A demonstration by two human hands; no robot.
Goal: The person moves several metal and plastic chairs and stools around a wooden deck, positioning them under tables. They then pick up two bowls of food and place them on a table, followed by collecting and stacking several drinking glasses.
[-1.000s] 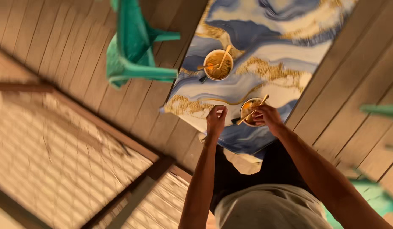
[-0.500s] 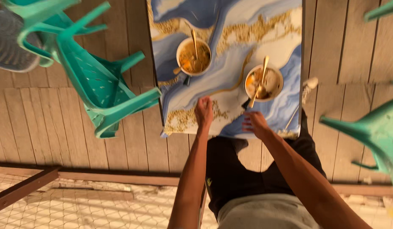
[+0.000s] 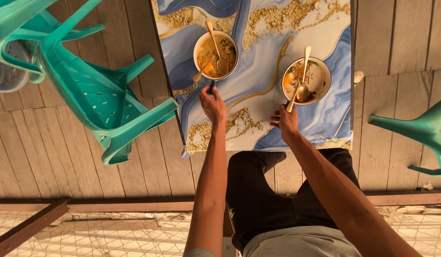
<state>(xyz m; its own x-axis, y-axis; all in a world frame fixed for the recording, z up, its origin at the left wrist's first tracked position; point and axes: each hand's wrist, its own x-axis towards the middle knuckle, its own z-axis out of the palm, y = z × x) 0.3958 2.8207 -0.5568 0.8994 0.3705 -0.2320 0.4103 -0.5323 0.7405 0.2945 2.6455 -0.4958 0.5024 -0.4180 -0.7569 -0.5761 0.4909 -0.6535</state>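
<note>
Two white bowls stand on a table with a blue, white and gold marbled top. The left bowl holds orange soup and two gold utensils. My left hand reaches to its near rim, fingertips pinched on the dark handle end of one of them. The right bowl is mostly empty, with some scraps of food. A gold spoon lies in it, and my right hand grips its handle at the near rim. My legs in dark shorts show below the table edge.
A teal plastic chair lies tipped to the left of the table, and part of another shows at the right. The floor is wooden planks. A beam and netting run along the bottom.
The view has swung square over the table. Both hands have moved forward from the table's near edge to the bowls and closed on the utensil handles.
</note>
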